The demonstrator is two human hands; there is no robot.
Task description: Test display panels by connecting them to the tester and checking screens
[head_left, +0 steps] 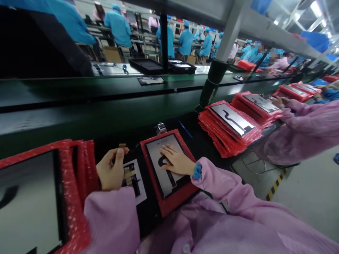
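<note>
My left hand [110, 170] is raised with thumb and fingers pinched on a small brown piece [122, 145], too small to tell its kind. Fingers spread, my right hand [174, 160] lies flat on a silvery display panel [169, 181] with black edges and a dark curved strip. Under that panel is a red bubble-wrap sheet [165, 209]. A white card [142, 194] carrying black parts and tan strips lies between the hands, partly hidden by my left hand and sleeve.
At the left, a large panel [29, 204] rests on red bubble wrap [75, 208]. Stacked red-wrapped panels [230, 128] stand at the right, beside a co-worker's pink sleeve [309, 120]. A blue pen [185, 129] and metal object [160, 128] lie behind; a post [212, 83] rises beyond.
</note>
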